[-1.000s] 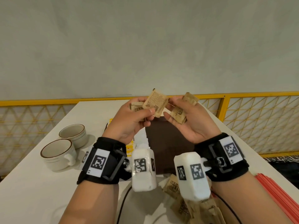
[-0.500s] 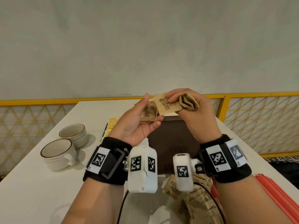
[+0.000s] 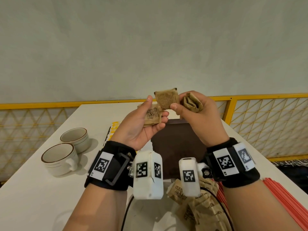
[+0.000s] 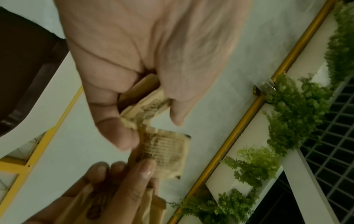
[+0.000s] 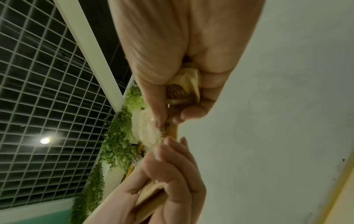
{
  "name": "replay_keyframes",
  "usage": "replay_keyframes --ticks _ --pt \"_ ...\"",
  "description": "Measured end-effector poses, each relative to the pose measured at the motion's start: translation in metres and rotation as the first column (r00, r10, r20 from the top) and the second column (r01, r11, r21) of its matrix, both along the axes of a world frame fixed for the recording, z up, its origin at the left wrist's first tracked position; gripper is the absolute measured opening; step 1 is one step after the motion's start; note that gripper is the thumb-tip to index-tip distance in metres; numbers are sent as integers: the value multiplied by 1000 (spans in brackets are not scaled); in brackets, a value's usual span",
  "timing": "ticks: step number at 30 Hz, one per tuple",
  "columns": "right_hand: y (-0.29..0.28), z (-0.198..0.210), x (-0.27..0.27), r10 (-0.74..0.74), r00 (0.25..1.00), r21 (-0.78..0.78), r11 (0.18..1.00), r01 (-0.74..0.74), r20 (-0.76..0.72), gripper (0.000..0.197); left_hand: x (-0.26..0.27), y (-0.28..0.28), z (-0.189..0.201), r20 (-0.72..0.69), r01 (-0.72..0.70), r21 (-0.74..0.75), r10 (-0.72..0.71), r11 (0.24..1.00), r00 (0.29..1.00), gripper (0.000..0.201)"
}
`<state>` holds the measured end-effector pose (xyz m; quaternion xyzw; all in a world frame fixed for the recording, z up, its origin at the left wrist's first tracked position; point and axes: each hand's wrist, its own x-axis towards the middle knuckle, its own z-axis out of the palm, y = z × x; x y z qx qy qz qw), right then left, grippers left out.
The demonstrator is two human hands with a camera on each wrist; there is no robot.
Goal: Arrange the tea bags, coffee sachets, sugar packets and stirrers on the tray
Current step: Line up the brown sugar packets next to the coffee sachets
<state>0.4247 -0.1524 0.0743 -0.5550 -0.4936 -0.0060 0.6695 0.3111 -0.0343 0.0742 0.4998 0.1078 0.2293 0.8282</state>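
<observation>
Both hands are raised above the dark brown tray (image 3: pixel 176 147). My left hand (image 3: pixel 155 110) holds a small stack of brown sugar packets (image 3: pixel 152 116) between thumb and fingers; the left wrist view shows the same stack (image 4: pixel 145 106). My right hand (image 3: pixel 175 104) pinches a single sugar packet (image 3: pixel 166 100) upright by its edge, just above the left hand's stack. Its curled fingers also keep a folded bunch of packets (image 3: pixel 191 104) against the palm. That single packet (image 4: pixel 166 153) sits between the two hands. In the right wrist view the bunch (image 5: pixel 184 91) shows inside the fist.
A pile of loose sugar packets (image 3: pixel 200 207) lies on the white table near me. Red stirrers (image 3: pixel 283 205) lie at the right edge. Yellow sachets (image 3: pixel 113 130) sit left of the tray. Two cups (image 3: pixel 60 159) stand at the left. A yellow railing (image 3: pixel 266 95) borders the table.
My right hand turned palm-down, closed its fingers round its bunch and now pinches one packet upright. The left hand rolled palm-up with its stack. Both hands rose a little.
</observation>
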Motion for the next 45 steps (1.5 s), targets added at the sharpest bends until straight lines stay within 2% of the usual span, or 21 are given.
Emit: replay_keyframes --ticks 3,5,8,12,15,17,20,23,26,29,32,36,37,39,40,42,43,45 --pt "3 -4 1 -136 981 -17 990 140 139 11 3 -1 -2 -6 -91 -13 91 996 996 49" --pt "6 -8 -3 -196 950 -25 978 208 242 10 4 -4 -3 -6 -68 -26 68 997 998 54" --pt "11 -13 -10 -149 917 -43 983 177 369 6 6 -6 -4 7 8 -63 -8 998 1000 60" --pt "16 -17 -9 -6 830 -134 986 97 558 11 5 -1 -5 -14 80 -135 -83 988 996 66" --pt "14 -18 -2 84 815 -191 981 33 573 11 3 6 -6 -40 67 -149 -73 987 997 65" --pt "13 -17 2 107 814 -215 976 23 572 12 1 8 -7 -47 79 -133 -85 988 995 72" --pt "12 -17 5 99 789 -251 965 72 607 13 -1 8 -7 -64 153 -20 -154 988 986 81" --pt "14 -18 4 110 805 -272 960 66 583 14 1 3 -10 -82 161 71 -155 984 985 60" --pt "19 -20 -1 74 830 -235 969 71 552 33 6 0 -13 -115 113 99 -102 989 988 53" --pt "21 -20 -5 67 817 -304 943 136 573 59 9 -1 -15 -154 116 130 -95 985 983 65" --pt "19 -19 -9 57 822 -360 915 185 567 53 11 -5 -17 -158 129 173 -102 976 982 63" --pt "14 -16 -6 61 920 -376 922 98 388 54 12 -8 -19 -124 100 153 -82 983 989 51" --pt "12 -15 -5 87 952 -374 927 31 294 51 13 -7 -19 -118 86 144 -69 986 991 51" --pt "11 -11 -7 194 981 -295 937 -187 -5 37 12 -3 -18 -107 49 118 -36 992 994 48" --pt "11 -8 -9 254 949 -195 937 -289 -186 26 12 -2 -17 -99 27 100 -17 995 995 44" --pt "10 -4 -10 324 817 -2 929 -369 -477 13 9 1 -16 -79 -2 75 8 997 997 33" --pt "10 -2 -8 339 761 56 926 -372 -553 14 8 2 -16 -72 -7 79 13 997 997 28" --pt "9 -2 -3 366 710 94 915 -392 -602 20 7 0 -16 -67 -3 115 11 993 998 16"
